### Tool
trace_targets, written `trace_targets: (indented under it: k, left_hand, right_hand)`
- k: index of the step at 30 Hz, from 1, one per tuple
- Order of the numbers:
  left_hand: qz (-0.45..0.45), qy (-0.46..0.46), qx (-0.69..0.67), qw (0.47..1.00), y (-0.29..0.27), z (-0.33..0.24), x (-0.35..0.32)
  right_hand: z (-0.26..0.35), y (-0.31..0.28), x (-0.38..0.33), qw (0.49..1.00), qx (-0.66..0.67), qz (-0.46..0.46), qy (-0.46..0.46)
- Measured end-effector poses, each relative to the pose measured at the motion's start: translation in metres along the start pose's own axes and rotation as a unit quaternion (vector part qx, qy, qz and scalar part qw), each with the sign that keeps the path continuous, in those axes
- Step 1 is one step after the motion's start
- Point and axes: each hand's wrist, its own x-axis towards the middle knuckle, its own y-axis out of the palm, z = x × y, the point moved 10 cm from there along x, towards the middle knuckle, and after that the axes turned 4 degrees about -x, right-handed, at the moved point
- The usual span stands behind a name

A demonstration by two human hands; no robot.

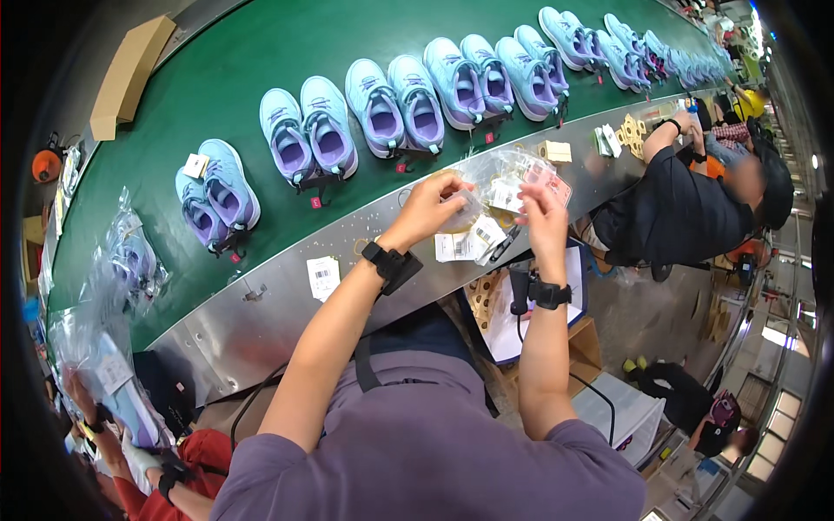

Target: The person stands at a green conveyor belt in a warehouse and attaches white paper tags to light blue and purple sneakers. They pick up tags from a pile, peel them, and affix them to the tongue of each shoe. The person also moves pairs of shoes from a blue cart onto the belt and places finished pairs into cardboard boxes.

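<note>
My left hand [432,207] is over the metal ledge, thumb and fingers drawn together beside a clear plastic bag [499,165]. What they pinch, if anything, is too small to make out. Across the bag, my right hand [546,215] has its fingers bent in and closed; I cannot make out anything held there. White paper tags [488,230] and a pink-red printed card [556,182] lie under and between the hands. Another white tag [323,278] lies apart, left of my left forearm. Beyond the ledge, light blue and lilac sneakers [376,108] stand in pairs.
The green conveyor belt [217,104] runs past the metal ledge [261,326]. Below my right hand is an open box [504,317]. A co-worker in black [686,208] sits at right; another person's gloved hand [139,456] is by bagged shoes [122,382] at lower left.
</note>
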Motion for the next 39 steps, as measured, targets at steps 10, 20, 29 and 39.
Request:
trace_targets:
  k: [10, 20, 29, 39]
  left_hand:
    - [0.012, -0.013, -0.020, 1.000, 0.007, 0.009, 0.019]
    - [0.021, -0.003, -0.027, 0.999, 0.018, 0.007, 0.028]
    - [-0.122, 0.107, -0.019, 0.987, -0.014, -0.051, 0.008]
    - [-0.352, 0.088, -0.220, 0.906, -0.089, -0.065, -0.055]
  right_hand:
    - [0.051, 0.018, -0.054, 0.930, -0.176, 0.031, -0.321]
    - [0.049, 0.001, -0.027, 0.965, -0.065, 0.045, -0.248]
    - [0.082, -0.019, 0.013, 0.992, 0.090, 0.015, -0.088]
    - [0.171, 0.099, -0.014, 0.932, -0.110, 0.055, -0.342]
